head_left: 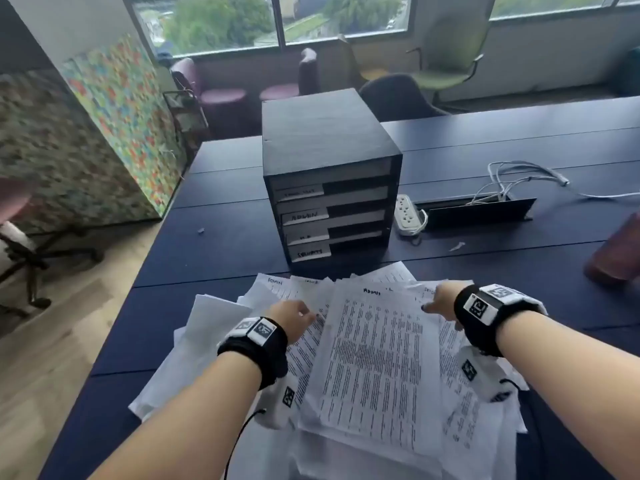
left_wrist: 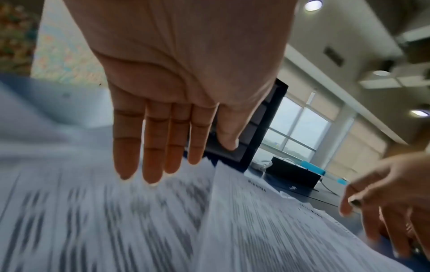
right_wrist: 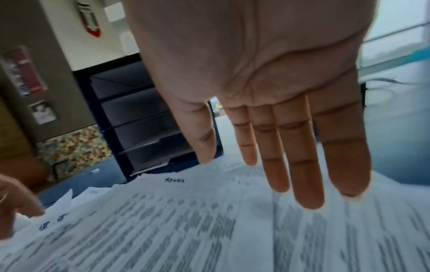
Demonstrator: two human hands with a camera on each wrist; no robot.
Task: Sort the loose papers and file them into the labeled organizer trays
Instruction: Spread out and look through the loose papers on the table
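A spread pile of loose papers [head_left: 374, 358] lies on the near part of the counter [head_left: 214, 258]. Directly behind the pile stands the organizer [head_left: 329, 161], its four trays stacked one above another and opening toward the papers. Just right of the organizer lies a power strip [head_left: 408, 216], and right of that a cable hatch [head_left: 479, 213] with cords [head_left: 519, 174] behind it. The left hand [head_left: 292, 318] is over the pile's left part, the right hand [head_left: 441, 301] over its right. Chairs [head_left: 446, 60] stand beyond the counter, before the windows [head_left: 221, 22].

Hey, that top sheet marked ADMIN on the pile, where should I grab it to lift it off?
Probably pinch the ADMIN sheet at its right edge with the right hand, thumb sliding underneath. It lies flat on top of the pile, and that hand hovers open beside this edge.
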